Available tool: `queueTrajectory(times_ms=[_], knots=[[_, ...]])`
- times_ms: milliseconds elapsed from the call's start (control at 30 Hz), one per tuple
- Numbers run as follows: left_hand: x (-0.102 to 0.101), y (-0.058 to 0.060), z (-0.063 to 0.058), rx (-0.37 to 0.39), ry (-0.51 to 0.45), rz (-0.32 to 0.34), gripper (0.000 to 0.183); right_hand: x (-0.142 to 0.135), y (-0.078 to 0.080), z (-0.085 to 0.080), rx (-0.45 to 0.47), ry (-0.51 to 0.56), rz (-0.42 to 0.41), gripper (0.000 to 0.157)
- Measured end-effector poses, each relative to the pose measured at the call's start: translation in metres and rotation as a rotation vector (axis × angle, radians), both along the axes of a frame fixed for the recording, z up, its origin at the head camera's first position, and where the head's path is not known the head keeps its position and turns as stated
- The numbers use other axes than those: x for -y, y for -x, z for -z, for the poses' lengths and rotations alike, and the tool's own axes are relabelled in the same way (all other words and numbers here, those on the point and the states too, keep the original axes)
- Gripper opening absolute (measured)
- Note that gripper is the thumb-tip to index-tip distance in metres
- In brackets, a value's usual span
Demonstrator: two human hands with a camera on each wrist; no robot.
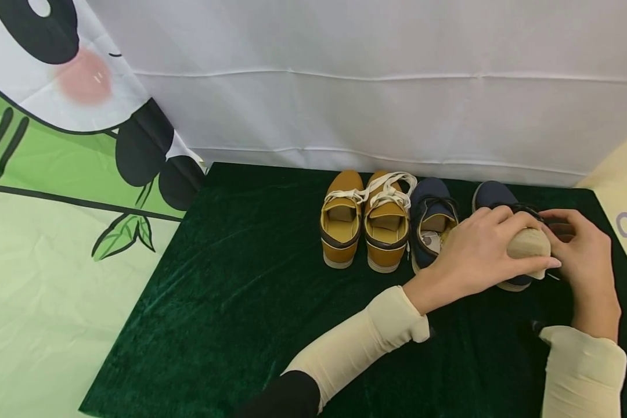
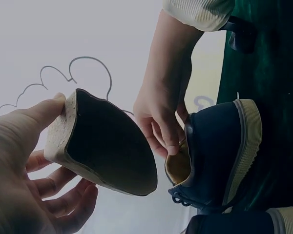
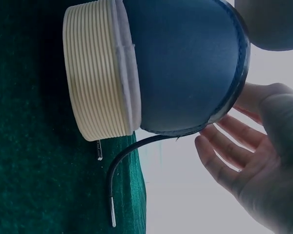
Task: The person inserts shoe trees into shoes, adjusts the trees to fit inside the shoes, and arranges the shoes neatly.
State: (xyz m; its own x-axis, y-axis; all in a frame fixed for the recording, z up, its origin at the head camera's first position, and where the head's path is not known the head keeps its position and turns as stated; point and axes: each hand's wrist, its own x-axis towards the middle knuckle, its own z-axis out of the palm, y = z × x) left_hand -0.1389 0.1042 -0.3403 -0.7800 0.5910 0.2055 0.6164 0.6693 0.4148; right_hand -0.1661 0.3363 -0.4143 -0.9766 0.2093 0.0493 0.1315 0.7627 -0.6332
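My left hand (image 1: 475, 249) holds a beige, rounded, toe-shaped shoe insert (image 1: 528, 247) above the right-hand navy shoe (image 1: 493, 194). In the left wrist view, the thumb is on one end of the insert (image 2: 63, 131) and its dark face is toward the camera. My right hand (image 1: 580, 249) is at the opening of the same shoe. Its fingertips grip the collar in the left wrist view, beside the tan lining. From the right wrist, the shoe's heel (image 3: 185, 68) and ribbed cream sole are seen close up, with part of that hand's grip hidden.
Left of these stands the other navy shoe (image 1: 431, 188), with something whitish inside. Two mustard shoes (image 1: 339, 252) with white laces stand farther left, side by side. All are on a dark green cloth (image 1: 230, 278), before a pale fabric backdrop (image 1: 345, 116). A black lace hangs beside the held shoe.
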Motion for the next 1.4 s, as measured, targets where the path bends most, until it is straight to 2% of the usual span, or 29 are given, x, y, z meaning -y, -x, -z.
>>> queueTrajectory(times_ms=[267, 500, 767, 833, 1067, 1267, 1400], knots=[[-0.021, 0.012, 0.001, 0.036, 0.095, -0.029, 0.064, -0.002, 0.002, 0.000, 0.021, -0.022, 0.002, 0.049], [-0.033, 0.020, 0.008, 0.067, 0.103, -0.043, 0.065, -0.005, 0.000, 0.001, 0.025, -0.017, -0.012, 0.048], [-0.042, 0.020, 0.019, -0.008, 0.144, 0.008, 0.069, -0.008, -0.001, 0.005, -0.027, -0.004, 0.011, 0.046], [-0.044, 0.021, 0.020, -0.001, 0.140, 0.015, 0.069, -0.009, -0.001, 0.006, -0.047, 0.004, 0.008, 0.044], [-0.041, 0.018, 0.026, -0.026, 0.126, 0.047, 0.063, -0.012, -0.004, 0.009, -0.028, 0.020, -0.014, 0.041], [-0.038, 0.016, 0.023, 0.018, 0.170, 0.100, 0.054, -0.014, -0.004, 0.012, -0.056, 0.039, -0.017, 0.038], [-0.040, 0.015, 0.021, -0.032, 0.236, 0.106, 0.053, -0.014, -0.003, 0.012, -0.075, 0.066, -0.048, 0.037]])
